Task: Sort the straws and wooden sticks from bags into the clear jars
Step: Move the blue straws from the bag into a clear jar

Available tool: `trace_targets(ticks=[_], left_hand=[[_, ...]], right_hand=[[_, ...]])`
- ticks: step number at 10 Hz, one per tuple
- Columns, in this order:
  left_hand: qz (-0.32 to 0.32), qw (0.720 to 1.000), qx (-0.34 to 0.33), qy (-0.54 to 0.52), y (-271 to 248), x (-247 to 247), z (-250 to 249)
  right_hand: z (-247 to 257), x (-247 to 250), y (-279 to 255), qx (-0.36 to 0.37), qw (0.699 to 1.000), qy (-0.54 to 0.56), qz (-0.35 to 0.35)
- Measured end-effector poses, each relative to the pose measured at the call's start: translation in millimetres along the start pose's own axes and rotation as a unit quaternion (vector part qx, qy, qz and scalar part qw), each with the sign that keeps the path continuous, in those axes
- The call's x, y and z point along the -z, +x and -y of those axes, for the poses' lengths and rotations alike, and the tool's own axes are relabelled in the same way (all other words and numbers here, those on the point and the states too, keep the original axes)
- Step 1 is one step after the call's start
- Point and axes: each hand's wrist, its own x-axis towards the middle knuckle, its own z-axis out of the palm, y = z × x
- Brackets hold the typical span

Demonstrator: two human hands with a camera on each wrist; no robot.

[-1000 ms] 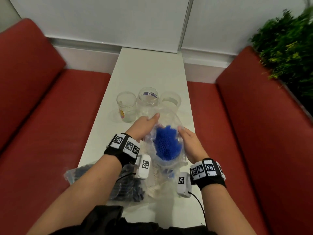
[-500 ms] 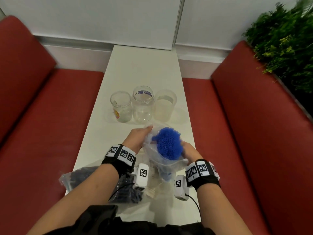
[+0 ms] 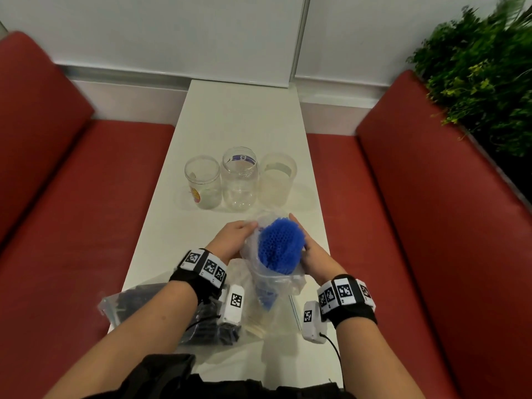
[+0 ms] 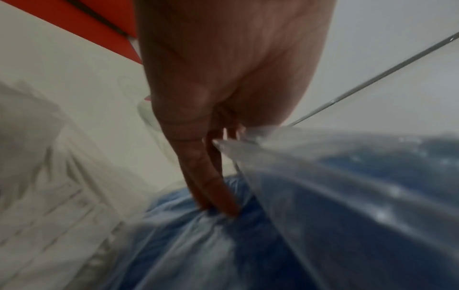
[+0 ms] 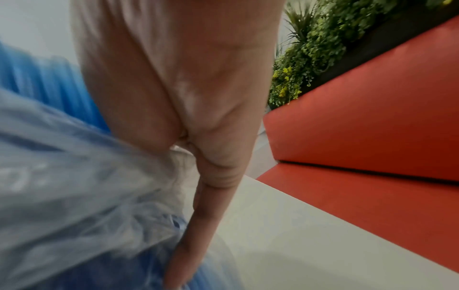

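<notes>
- Head view, nearest: bag of dark straws [image 3: 172, 318] lies flat on the worktop [image 3: 239, 116] under the left forearm, untouched.
- Left hand [image 3: 233, 240] and right hand [image 3: 313, 254] flank the clear bag [image 3: 276, 280]; blue straws [image 3: 280, 243] stand upright in it, open ends poking out at the mouth.
- Left wrist view: fingers [image 4: 211, 188] curled, pinching the film. Right wrist view: fingers [image 5: 196, 215] curled round the bag's side.
- Handling, a guess: film thin, slippery and crinkly; straws light, stiff lengthwise, crushable. Best taken as one bundle round the middle, not by the loose film.
- Since a second ago: bag pushed lower, straw ends more exposed, bundle nearer upright.
- Far: three clear jars [image 3: 239, 180] in a row, apparently empty, just beyond the hands; nothing sorted yet.
</notes>
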Motion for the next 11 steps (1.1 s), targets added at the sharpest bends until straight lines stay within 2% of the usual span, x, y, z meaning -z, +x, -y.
trace_targets(ticks=[1, 2, 3, 4, 5, 6, 7, 8, 9, 10, 11], left_hand=[[-0.042, 0.996, 0.033, -0.071, 7, -2, 17], [-0.026, 0.993, 0.034, -0.113, 7, -8, 29], [0.092, 0.987, 0.036, -0.125, 8, -5, 38], [0.216, 0.97, 0.087, -0.071, 1, -6, 44], [0.179, 0.982, 0.051, -0.042, 4, -11, 42], [0.129, 0.991, 0.004, -0.037, 9, -5, 37], [0.067, 0.996, 0.003, -0.055, 15, 6, 37], [0.059, 0.996, -0.001, -0.064, 15, 10, 31], [0.021, 0.999, 0.001, -0.04, 15, 11, 23], [-0.022, 0.994, 0.001, -0.103, 15, 15, 21], [0.035, 0.988, -0.038, -0.145, 11, 18, 25]], right_hand=[[-1, -9, 6, -0.032, 0.996, -0.024, -0.073], [-15, -23, -2, -0.095, 0.985, -0.066, -0.132], [-26, -23, -8, -0.067, 0.984, -0.018, -0.167], [-2, -26, -3, -0.04, 0.989, 0.073, -0.125], [5, -28, 3, -0.053, 0.994, 0.057, -0.077], [-1, -9, -8, -0.052, 0.996, -0.068, -0.013], [12, 9, -20, -0.018, 0.989, -0.118, 0.092], [23, 11, -16, 0.048, 0.988, -0.097, 0.113], [19, -1, -10, 0.073, 0.994, -0.074, 0.034], [8, -12, -6, 0.079, 0.993, -0.023, -0.079], [6, -15, 2, 0.059, 0.987, -0.003, -0.15]])
